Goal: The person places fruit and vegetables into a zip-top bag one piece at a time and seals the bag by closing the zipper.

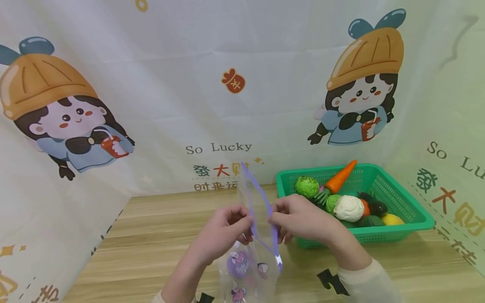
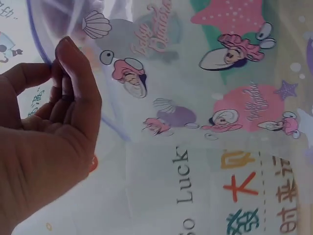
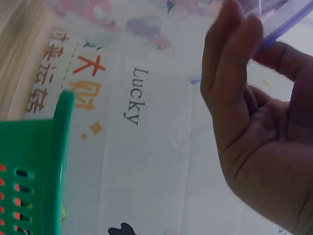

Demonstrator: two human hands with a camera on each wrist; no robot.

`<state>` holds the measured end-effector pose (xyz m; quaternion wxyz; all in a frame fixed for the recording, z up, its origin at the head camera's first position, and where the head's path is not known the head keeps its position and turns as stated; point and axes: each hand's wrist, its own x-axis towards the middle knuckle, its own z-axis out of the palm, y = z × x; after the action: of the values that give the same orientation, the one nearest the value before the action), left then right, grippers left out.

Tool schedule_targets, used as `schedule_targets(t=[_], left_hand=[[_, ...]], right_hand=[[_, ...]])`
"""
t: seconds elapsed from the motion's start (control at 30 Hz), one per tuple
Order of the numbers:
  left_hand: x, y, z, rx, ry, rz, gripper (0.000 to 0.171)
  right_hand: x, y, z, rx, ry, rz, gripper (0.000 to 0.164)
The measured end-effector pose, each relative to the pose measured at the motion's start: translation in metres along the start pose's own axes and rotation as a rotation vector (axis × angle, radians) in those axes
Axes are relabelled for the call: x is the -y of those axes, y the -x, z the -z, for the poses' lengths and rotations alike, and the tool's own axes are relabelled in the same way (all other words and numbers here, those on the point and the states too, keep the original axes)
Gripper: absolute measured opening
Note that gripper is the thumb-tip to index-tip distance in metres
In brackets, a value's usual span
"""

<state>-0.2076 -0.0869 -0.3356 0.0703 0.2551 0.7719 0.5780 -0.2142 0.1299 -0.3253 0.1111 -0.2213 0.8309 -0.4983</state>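
Observation:
A clear zip bag (image 1: 248,269) with purple edging and pink and purple cartoon prints stands upright over the table, its mouth spread apart. My left hand (image 1: 226,229) pinches the left purple edge between thumb and fingers. On the opposite edge, my right hand (image 1: 303,219) pinches the purple strip. A white slider (image 1: 279,260) sits on the strip at the near end of the mouth. In the left wrist view, the left hand (image 2: 58,107) grips the edge beside the printed film (image 2: 171,88). The right wrist view has the right hand (image 3: 264,112) holding the other purple edge (image 3: 288,24).
A green basket (image 1: 426,221) stands right of the bag, near the right forearm. It contains a carrot (image 1: 342,176), a white cauliflower-like piece (image 1: 348,209), a lemon-yellow piece (image 1: 392,219) and several other vegetables. Printed cloth (image 1: 170,105) walls the wooden table (image 1: 151,235) at the back and sides.

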Motion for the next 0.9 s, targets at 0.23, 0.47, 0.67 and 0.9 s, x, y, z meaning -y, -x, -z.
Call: schedule_targets(t=[0.23,0.47,0.67,0.9], left_hand=[[-0.010,0.010,0.013,-0.334,-0.500,0.066,0.018],[-0.020,0.023,0.038,-0.522,-0.912,0.154,0.026],[-0.018,0.023,0.036,-0.286,-0.834,0.114,0.011],[-0.010,0.021,0.030,-0.016,-0.909,-0.098,0.025]], right_hand=[[-0.008,-0.005,0.001,-0.220,0.235,-0.111,0.030],[-0.009,-0.003,0.012,-0.210,0.207,-0.078,0.032],[-0.007,-0.004,0.010,-0.177,0.156,0.062,0.040],[-0.006,-0.004,0.009,-0.212,0.364,0.118,0.030]])
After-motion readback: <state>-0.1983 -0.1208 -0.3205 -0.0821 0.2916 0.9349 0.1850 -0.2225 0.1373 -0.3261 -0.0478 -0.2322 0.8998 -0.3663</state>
